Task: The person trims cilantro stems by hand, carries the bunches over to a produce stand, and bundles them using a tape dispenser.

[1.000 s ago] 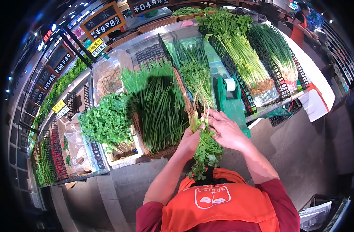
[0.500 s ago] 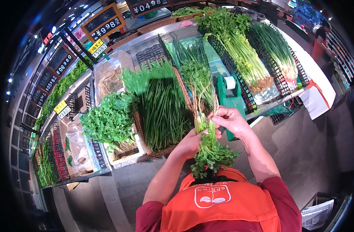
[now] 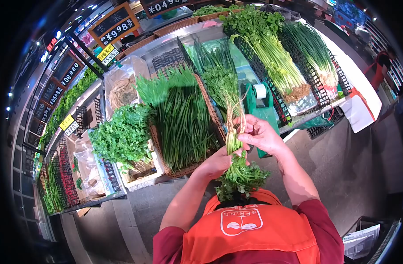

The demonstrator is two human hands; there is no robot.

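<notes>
A bunch of coriander (image 3: 242, 177) is in front of my apron, its leaves toward me and its pale stems and brown roots pointing away. My left hand (image 3: 218, 163) is wrapped round the stems from the left side. On the right, my right hand (image 3: 264, 137) pinches stems near the roots between thumb and fingers. Just beyond the roots lies more leafy coriander (image 3: 221, 83) in a crate. A green tape dispenser (image 3: 262, 108) with a white roll stands close behind my right hand.
Garlic chives (image 3: 184, 127) fill a wicker basket left of my hands. Leafy greens (image 3: 122, 132) sit in a white foam box beside it. Celery (image 3: 272, 53) and spring onions (image 3: 314, 55) lie in black crates at the right. Price boards (image 3: 114, 25) stand behind. Another person (image 3: 380, 68) is far right.
The stems in my two hands, parted before, are now close together. My right hand's fingers have curled further around the roots. The person at far right has moved.
</notes>
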